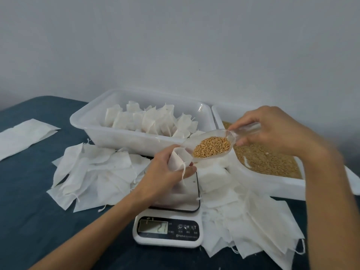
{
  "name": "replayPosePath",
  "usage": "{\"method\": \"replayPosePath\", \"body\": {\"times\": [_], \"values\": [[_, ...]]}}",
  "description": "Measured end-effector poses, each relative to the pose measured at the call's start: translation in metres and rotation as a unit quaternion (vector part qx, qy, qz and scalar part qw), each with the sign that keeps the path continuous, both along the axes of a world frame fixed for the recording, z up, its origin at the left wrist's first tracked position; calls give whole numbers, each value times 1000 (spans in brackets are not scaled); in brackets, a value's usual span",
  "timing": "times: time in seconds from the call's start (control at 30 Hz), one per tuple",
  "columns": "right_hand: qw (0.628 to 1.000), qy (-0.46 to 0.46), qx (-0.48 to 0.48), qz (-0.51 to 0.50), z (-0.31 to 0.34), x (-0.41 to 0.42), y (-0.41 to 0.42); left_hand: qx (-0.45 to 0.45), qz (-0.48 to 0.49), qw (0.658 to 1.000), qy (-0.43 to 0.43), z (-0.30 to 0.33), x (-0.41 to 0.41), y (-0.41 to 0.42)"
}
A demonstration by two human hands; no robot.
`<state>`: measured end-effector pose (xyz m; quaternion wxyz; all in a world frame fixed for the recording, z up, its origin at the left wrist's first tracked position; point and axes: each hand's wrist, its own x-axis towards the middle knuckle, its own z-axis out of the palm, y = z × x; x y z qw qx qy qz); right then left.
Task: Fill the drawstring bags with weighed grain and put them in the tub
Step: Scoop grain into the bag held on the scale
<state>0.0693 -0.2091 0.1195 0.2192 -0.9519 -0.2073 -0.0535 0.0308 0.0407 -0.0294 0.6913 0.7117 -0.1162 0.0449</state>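
scale display reading "21", button labels too blurred

Left hand curled closed (palm inward), right hand pinching with fingers.

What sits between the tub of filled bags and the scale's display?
In the head view, the left hand holds an open drawstring bag over the scale's platform, between the tub and the display.
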Motion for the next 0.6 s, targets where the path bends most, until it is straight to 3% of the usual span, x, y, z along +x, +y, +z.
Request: {"method": "replayPosePath", "body": {"times": [0.4, 0.6], "values": [[997, -73, -17, -35, -24, -24, 5, 58, -11, 998, 0, 3, -4, 0], [991, -135, 19, -12, -43, -27, 11, 58, -9, 998, -14, 5, -2, 4]]}}
